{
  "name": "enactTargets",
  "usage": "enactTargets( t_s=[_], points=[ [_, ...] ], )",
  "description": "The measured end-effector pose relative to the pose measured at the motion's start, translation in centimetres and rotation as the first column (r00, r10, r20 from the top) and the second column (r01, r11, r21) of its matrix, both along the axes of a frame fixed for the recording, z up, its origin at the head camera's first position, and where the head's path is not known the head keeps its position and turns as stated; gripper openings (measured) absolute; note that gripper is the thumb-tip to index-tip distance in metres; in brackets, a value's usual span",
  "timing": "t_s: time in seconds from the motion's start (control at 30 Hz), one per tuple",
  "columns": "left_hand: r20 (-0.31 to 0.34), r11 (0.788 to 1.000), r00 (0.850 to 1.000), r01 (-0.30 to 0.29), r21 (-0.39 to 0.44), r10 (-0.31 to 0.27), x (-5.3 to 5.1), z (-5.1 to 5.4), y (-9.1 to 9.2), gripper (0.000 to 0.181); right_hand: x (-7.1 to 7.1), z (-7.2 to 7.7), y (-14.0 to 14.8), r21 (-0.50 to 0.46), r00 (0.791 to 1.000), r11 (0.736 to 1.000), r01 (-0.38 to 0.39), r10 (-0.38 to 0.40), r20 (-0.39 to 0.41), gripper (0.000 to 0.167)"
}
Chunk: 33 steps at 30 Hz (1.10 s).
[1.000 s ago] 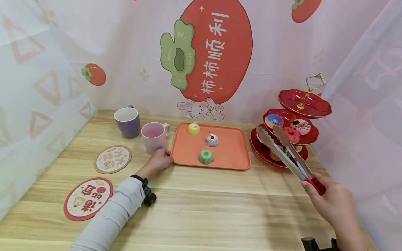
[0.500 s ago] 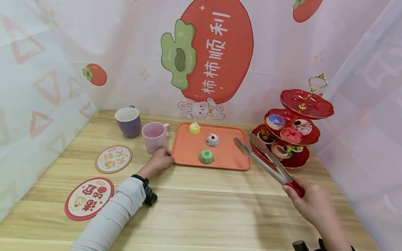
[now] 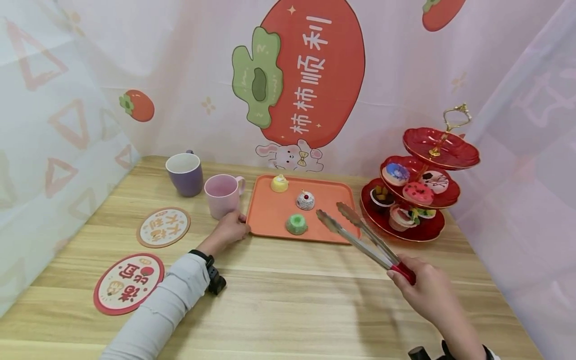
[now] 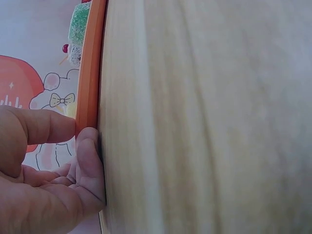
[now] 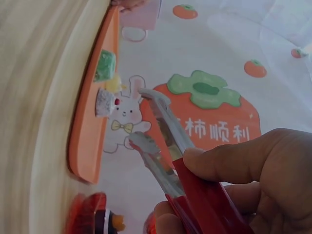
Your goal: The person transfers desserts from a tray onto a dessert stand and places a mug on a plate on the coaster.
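Note:
My left hand (image 3: 227,229) pinches the near left corner of an orange tray (image 3: 324,229); the left wrist view shows thumb and finger at the tray's rim (image 4: 90,73). On the tray sit a yellow cake (image 3: 279,184), a grey-white cake with a cherry (image 3: 305,200) and a green cake (image 3: 297,224). My right hand (image 3: 425,290) holds food tongs (image 3: 360,243) by their red handles (image 5: 202,197). Their metal tips are spread, with nothing between them, above the tray's right side. Part of the right hand's fingers is hidden behind the handles in the right wrist view.
Right of the tray stands a red three-tier stand (image 3: 434,227) holding several cakes on its two lower plates. A pink mug (image 3: 222,197) touches or nearly touches my left hand; a purple mug (image 3: 185,177) is behind it. Two round coasters (image 3: 164,227) lie at left.
My right hand has carried the spread tongs leftward, from in front of the tiered stand to over the tray's right side. The left hand stays at the tray corner, and the cakes keep their places.

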<state>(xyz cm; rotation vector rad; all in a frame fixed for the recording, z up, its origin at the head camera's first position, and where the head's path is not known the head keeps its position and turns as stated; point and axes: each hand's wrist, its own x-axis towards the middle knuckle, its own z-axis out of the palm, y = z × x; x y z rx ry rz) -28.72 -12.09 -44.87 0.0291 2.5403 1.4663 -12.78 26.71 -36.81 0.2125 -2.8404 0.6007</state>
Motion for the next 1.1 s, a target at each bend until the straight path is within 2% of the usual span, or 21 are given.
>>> enactTargets(
  t_s=[0.23,0.43,0.8,1.1],
  points=[
    [-0.011,1.000,1.000,-0.005,0.007,0.005,0.0,-0.2,0.0,0.020,-0.6,-1.3,-1.1,-0.001,0.999,1.000,-0.031,0.031,0.011,0.035],
    [0.006,1.000,1.000,-0.002,0.025,0.002,-0.1,-0.1,0.0,0.019,-1.0,-2.1,-2.0,-0.010,0.998,0.999,-0.050,0.050,0.031,0.029],
    [0.016,1.000,1.000,0.006,0.006,-0.006,-0.1,-0.1,0.0,0.018,-1.6,-2.8,-3.2,-0.013,0.995,0.996,-0.093,0.093,0.036,0.026],
    [-0.003,1.000,1.000,-0.002,0.004,0.002,-0.2,-0.2,0.0,0.019,-2.0,-3.2,-4.2,-0.002,0.993,0.994,-0.112,0.112,0.024,0.025]
  ],
)
